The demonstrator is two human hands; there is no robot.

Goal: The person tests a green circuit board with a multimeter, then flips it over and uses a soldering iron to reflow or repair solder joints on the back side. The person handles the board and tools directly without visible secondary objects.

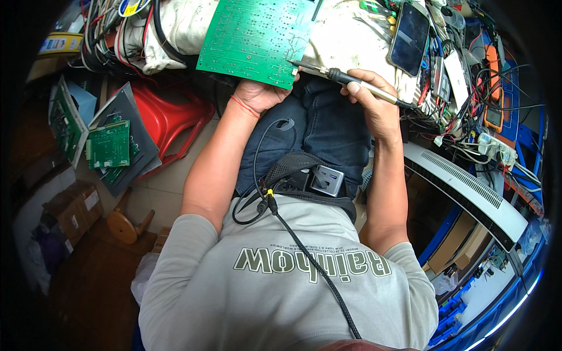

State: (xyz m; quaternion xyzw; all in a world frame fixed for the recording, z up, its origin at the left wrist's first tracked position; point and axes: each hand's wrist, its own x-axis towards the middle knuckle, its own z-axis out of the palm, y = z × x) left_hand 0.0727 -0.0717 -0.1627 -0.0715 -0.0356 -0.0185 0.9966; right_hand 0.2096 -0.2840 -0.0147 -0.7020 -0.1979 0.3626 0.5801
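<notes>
A large green circuit board [252, 42] is held solder side up over the near edge of the cloth-covered bench. My left hand [261, 96] grips its near edge from underneath, so most of those fingers are hidden by the board. In my right hand [377, 105] is a soldering iron [335, 74], held like a pen with thumb and fingers around its handle. Its tip points left and meets the board, or hovers just over it, near the lower right corner; which of the two I cannot tell.
A phone [410, 40] lies right of the board, beside tangled cables and an orange multimeter [494, 117]. Green-handled pliers [374, 8] rest at the back. A red stool [167, 114] stands left, with more circuit boards [109, 145] next to it. A black cable [313, 257] runs down my shirt.
</notes>
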